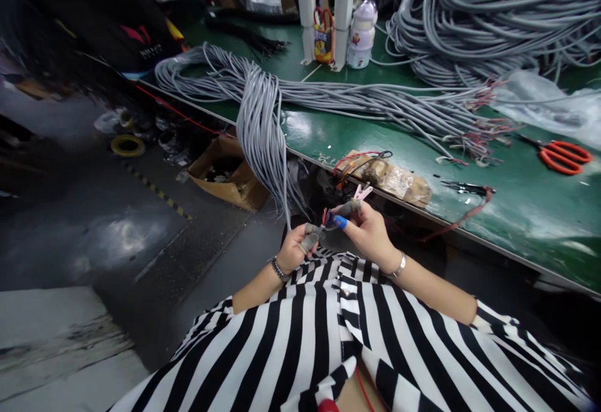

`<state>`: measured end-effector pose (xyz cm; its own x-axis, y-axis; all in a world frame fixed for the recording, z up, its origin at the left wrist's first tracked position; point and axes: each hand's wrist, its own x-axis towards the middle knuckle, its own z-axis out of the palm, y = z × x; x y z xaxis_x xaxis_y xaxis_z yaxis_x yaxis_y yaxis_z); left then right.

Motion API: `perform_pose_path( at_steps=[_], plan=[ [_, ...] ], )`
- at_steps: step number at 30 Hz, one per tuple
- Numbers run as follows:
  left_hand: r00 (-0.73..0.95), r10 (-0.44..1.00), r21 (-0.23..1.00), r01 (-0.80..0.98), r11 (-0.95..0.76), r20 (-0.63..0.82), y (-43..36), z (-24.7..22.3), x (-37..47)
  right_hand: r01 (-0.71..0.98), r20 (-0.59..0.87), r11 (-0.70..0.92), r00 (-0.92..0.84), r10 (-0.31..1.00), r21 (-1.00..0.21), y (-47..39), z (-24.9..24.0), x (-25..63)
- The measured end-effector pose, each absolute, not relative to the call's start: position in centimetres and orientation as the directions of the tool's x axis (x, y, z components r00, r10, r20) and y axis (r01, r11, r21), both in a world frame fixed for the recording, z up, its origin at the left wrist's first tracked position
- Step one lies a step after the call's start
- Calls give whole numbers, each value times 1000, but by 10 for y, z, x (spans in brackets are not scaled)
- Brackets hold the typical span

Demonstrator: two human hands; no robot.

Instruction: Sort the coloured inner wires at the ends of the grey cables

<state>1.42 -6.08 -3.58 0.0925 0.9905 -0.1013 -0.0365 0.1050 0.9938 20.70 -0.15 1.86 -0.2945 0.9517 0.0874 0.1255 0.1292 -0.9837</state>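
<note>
My left hand (pixel 297 246) pinches the end of a grey cable between a thumb and finger in grey finger covers. Thin coloured wires (pixel 325 216) fan out of that end, red and dark ones among them. My right hand (pixel 370 233), with a blue cover on the thumb and a grey one on a finger, is closed on the tips of these wires. Just beyond the right fingers a pink clip (pixel 363 191) shows at the bench edge. A thick bundle of grey cables (pixel 260 124) hangs over the edge to the left of my hands.
On the green bench (pixel 323 133) lie orange-handled scissors (pixel 563 156), small black nippers (pixel 464 188), and a taped wooden block (pixel 399 180). Behind stand a lilac bottle (pixel 361 36) and large cable coils (pixel 469 17). Below is a cardboard box (pixel 225 180).
</note>
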Motion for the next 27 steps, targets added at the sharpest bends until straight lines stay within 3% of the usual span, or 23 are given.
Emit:
perform_pose_path(
  at_steps=[4, 10, 14, 17, 20, 25, 27],
  plan=[
    [129, 987, 995, 39, 89, -94, -60, -36, 14, 45, 39, 56, -305, 952, -997, 1, 20, 200],
    [225, 971, 996, 64, 67, -80, -49, -29, 17, 188, 225, 350, -480, 848, -918, -8, 32, 197],
    [146, 974, 984, -7, 177, -174, -48, -30, 16, 223, 238, 352, -416, 878, -909, -7, 28, 198],
    [110, 979, 982, -50, 180, -174, -50, -31, 14, 305, 195, 371, -479, 856, -877, -4, 19, 199],
    [174, 972, 982, -74, 174, -159, -51, -31, 12, 365, 191, 492, -617, 764, -791, 0, 18, 204],
    [354, 917, 969, -91, 230, -185, -52, -32, 6, 289, 115, 670, -864, 490, -684, 11, 42, 243],
    [340, 925, 962, -145, 230, -170, -52, -36, 3, 347, 63, 659, -856, 514, -667, 16, 51, 267]
  ],
)
